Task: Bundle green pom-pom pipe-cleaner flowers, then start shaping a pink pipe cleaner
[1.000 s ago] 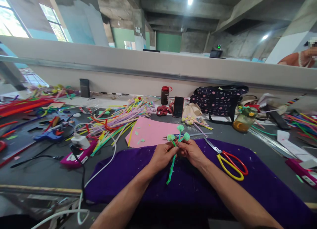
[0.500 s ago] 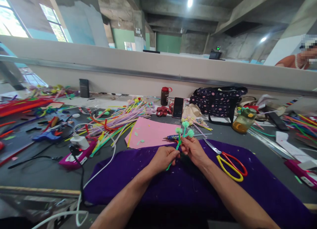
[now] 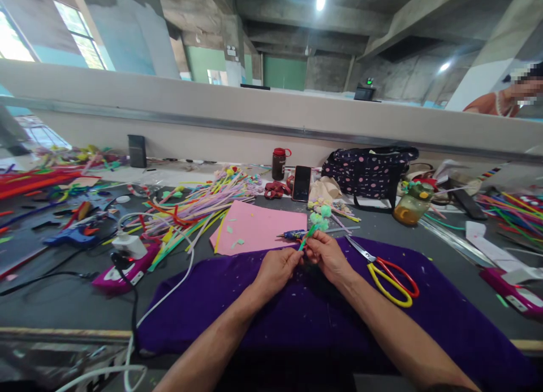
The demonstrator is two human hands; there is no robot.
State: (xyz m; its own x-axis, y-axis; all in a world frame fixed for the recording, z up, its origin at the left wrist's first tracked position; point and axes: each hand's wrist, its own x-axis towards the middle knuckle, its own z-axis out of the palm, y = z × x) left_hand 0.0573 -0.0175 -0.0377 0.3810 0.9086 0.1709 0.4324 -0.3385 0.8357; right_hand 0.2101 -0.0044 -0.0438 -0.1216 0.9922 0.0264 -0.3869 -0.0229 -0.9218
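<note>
Both hands meet over the purple cloth [image 3: 237, 313], around a green pipe-cleaner sprig [image 3: 320, 215] with fluffy light-green tufts at its top. My left hand [image 3: 278, 270] pinches the lower stem between thumb and fingers. Higher up, my right hand [image 3: 328, 255] is closed on the stem just beneath the tufts. The stem's lower end is hidden by the fingers. To the right lie scissors [image 3: 392, 281] with one red and one yellow handle, blades pointing away to the left. A dark blue pen-like tool [image 3: 292, 234] rests behind the hands, at the edge of a pink sheet [image 3: 258, 225].
Loose pipe cleaners [image 3: 212, 197] are heaped at the back left. A magenta power strip [image 3: 125, 273] with cables sits left of the cloth. Along the back stand a red-lidded bottle [image 3: 279, 164], a phone [image 3: 301, 184], a dotted bag [image 3: 365, 174] and a jar [image 3: 412, 205].
The sprig's tufts have drawn closer together, and its lower end no longer shows below my left hand. Both hands stay close together on the stem. The whole view has shifted slightly.
</note>
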